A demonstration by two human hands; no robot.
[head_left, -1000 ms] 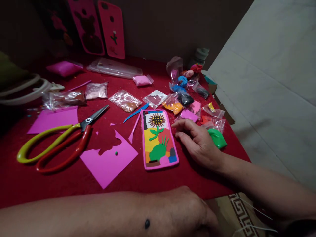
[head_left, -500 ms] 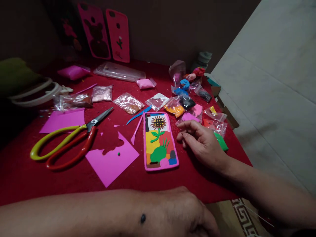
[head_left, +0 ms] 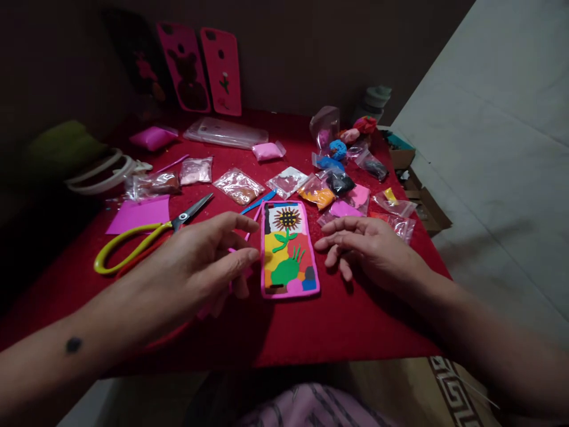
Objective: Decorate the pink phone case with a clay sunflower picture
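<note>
A phone case (head_left: 291,252) with a pink rim lies flat on the red cloth, decorated with coloured clay: a sunflower at the top and a green shape below. Beside its left edge is my left hand (head_left: 208,255), fingers apart and holding nothing. On the other side my right hand (head_left: 362,249) hovers close to the rim, fingers loosely spread and bare. Scissors (head_left: 178,220) with yellow and red handles lie partly under my left forearm and hand. A blue modelling tool (head_left: 260,201) rests behind the case. Cut pink sheet is mostly hidden by my left hand.
Several clay packets lie behind, including orange clay (head_left: 317,194) and a pink packet (head_left: 268,150). Clear phone cases (head_left: 226,133) are stacked farther back. Decorated cases (head_left: 222,71) lean on the wall. A pink sheet (head_left: 138,214) and white rings (head_left: 115,175) are at left; cardboard boxes (head_left: 422,198) stand right.
My left hand has moved from the near edge up to the left side of the case, now covering the cut pink sheet. My right hand stays by the case, fingers more spread. The view has shifted slightly.
</note>
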